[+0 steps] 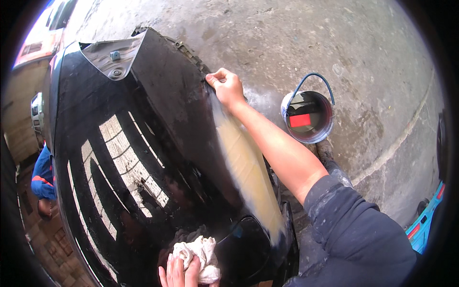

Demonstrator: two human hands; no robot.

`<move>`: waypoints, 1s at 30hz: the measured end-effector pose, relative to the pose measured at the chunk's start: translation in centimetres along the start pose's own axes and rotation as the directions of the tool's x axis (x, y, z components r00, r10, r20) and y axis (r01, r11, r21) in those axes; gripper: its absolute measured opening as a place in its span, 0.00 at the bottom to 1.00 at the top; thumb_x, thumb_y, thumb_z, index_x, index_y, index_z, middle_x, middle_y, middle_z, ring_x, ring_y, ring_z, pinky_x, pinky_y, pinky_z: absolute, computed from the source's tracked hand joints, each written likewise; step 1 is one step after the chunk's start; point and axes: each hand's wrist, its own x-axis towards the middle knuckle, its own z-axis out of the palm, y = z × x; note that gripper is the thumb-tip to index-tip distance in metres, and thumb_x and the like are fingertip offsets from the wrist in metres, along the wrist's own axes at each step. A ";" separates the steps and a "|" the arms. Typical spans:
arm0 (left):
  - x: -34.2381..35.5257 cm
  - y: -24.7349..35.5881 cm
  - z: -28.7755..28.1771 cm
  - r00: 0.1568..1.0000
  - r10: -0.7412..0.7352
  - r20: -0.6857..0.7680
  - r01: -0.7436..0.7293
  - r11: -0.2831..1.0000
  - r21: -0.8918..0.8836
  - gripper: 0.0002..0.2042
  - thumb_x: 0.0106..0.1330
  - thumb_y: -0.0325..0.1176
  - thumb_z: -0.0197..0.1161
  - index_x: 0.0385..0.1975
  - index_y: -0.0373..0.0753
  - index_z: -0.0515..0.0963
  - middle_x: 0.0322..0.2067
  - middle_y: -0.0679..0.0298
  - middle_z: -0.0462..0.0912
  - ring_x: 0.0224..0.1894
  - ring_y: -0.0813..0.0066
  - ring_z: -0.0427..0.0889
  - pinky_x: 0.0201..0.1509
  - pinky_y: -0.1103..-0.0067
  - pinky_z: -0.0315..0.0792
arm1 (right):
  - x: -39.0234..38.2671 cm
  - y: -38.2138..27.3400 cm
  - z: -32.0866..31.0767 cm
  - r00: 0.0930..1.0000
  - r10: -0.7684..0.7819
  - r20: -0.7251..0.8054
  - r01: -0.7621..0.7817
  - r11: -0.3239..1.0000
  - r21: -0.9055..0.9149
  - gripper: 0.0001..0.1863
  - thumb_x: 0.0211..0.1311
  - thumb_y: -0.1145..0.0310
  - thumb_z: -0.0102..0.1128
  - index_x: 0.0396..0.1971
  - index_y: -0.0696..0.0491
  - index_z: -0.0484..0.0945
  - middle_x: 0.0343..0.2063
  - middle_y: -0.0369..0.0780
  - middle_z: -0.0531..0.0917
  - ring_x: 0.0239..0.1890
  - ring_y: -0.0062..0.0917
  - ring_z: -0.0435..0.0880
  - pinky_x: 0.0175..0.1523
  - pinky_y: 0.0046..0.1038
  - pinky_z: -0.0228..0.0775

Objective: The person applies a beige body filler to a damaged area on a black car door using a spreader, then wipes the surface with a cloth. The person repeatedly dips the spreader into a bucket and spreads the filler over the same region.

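Observation:
A glossy black car body (95,115) fills the middle and left, with window-like reflections on it. Along its right side runs a beige, filler-like patch (244,162) with a pale dusty edge. My right hand (225,88) is at the panel's upper right edge, above that patch, its fingers closed and pinched. What they grip, if anything, is hidden. Low in the view, my left hand (179,273) holds a crumpled white cloth (203,258) against the black surface. A grey triangular recess (117,57) with a small blue fitting lies at the far end of the car.
Right of the car, a bucket (310,117) with a blue handle stands on the stained concrete floor (373,57), a red block (300,120) inside it. A turquoise object (425,222) is at the right rim. Beyond the car's left side is a person in blue (43,174).

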 end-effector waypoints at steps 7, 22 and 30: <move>0.1 -0.2 -0.1 1.000 -0.002 0.022 0.002 1.000 -0.020 0.43 0.50 0.28 0.85 0.72 0.45 0.79 0.74 0.48 0.77 0.81 0.47 0.70 0.86 0.43 0.56 | -4.8 -1.8 -1.6 0.998 -0.048 0.040 0.052 0.991 -0.120 0.10 0.64 0.62 0.81 0.32 0.51 0.89 0.35 0.38 0.90 0.45 0.36 0.86 0.56 0.38 0.77; 0.2 -0.3 0.3 1.000 -0.023 0.019 0.023 1.000 0.008 0.41 0.50 0.29 0.86 0.70 0.45 0.80 0.73 0.48 0.77 0.81 0.46 0.70 0.86 0.44 0.56 | -0.1 1.0 -0.3 1.000 -0.005 0.018 0.007 0.998 -0.068 0.13 0.67 0.59 0.80 0.34 0.53 0.88 0.35 0.41 0.90 0.44 0.37 0.87 0.52 0.40 0.78; 0.2 -0.6 0.1 0.999 -0.020 0.037 0.020 1.000 -0.009 0.40 0.51 0.30 0.85 0.70 0.45 0.80 0.74 0.48 0.77 0.81 0.45 0.70 0.86 0.43 0.56 | -5.1 0.2 -2.5 0.946 -0.320 0.041 0.319 0.907 -0.277 0.09 0.73 0.65 0.77 0.37 0.55 0.88 0.32 0.37 0.89 0.37 0.20 0.86 0.49 0.30 0.80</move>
